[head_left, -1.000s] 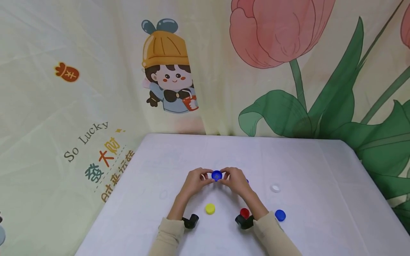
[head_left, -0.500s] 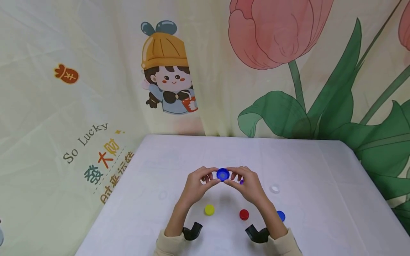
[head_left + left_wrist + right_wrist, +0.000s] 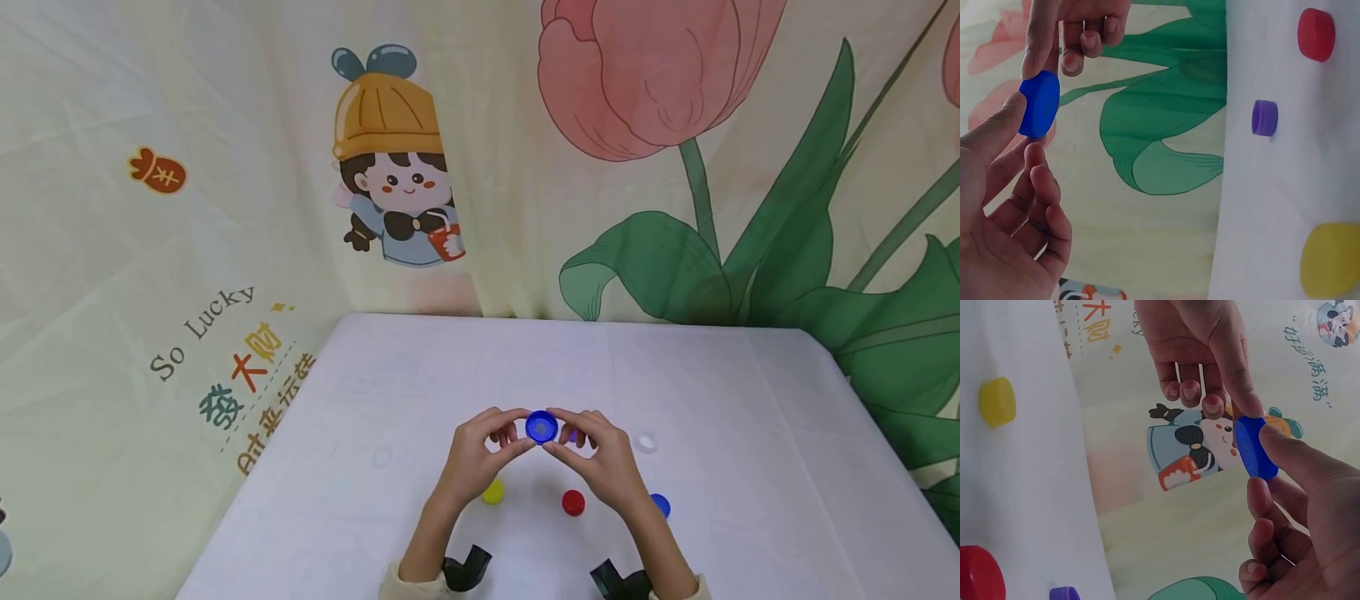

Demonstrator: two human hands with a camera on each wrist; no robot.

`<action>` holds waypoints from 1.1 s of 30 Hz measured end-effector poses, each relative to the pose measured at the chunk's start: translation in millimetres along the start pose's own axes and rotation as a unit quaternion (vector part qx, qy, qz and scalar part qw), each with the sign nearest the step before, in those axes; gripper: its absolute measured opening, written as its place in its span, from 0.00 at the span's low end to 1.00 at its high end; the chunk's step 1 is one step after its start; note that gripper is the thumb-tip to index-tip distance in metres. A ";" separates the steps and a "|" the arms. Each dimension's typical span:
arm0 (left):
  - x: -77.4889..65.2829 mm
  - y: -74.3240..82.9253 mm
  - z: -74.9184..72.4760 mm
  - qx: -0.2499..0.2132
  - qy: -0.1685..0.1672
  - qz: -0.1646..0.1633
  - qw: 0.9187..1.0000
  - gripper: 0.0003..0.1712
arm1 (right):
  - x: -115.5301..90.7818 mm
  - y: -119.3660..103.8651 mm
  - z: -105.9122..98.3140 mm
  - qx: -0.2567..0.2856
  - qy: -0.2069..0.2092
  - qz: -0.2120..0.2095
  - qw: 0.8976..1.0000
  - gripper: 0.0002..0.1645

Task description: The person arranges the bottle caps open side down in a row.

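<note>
Between both hands, raised over the table, is a blue bottle cap, its hollow inside facing the head camera. The left hand pinches its left edge between thumb and forefinger, the other fingers loosely curled. On the opposite edge the right hand pinches it the same way. The left wrist view shows the cap's flat top with thumbs and fingertips at its rim. Below lie a yellow cap, partly behind the left hand, and a red cap. A purple cap is mostly hidden behind the right hand in the head view.
A second blue cap lies right of the right forearm, partly covered by it. Farther back sits a white ring-like cap. The white-covered table ends at a printed curtain behind.
The hands have carried the blue cap to the right and nearer the head camera, both still pinching it. The forearms have spread, uncovering the red cap and hiding part of the yellow one.
</note>
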State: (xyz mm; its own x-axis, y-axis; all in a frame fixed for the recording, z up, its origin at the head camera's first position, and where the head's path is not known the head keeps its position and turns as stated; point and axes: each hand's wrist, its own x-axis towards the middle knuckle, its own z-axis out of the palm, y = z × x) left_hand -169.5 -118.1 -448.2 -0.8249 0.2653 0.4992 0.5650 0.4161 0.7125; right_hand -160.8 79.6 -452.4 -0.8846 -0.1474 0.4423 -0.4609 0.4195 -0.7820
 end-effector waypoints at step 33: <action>-2.4 15.0 1.7 -0.213 -0.096 -0.271 0.934 0.14 | -15.6 23.7 3.7 0.019 -0.005 -0.013 1.000 0.24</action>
State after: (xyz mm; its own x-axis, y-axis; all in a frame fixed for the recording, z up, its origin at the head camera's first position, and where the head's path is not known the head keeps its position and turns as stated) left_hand -159.0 -111.0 -439.5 -0.9569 0.2840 -0.0604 -0.0144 0.1616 0.9867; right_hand -158.2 88.5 -479.4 -0.8728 -0.1660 0.4590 -0.4860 0.3818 -0.7861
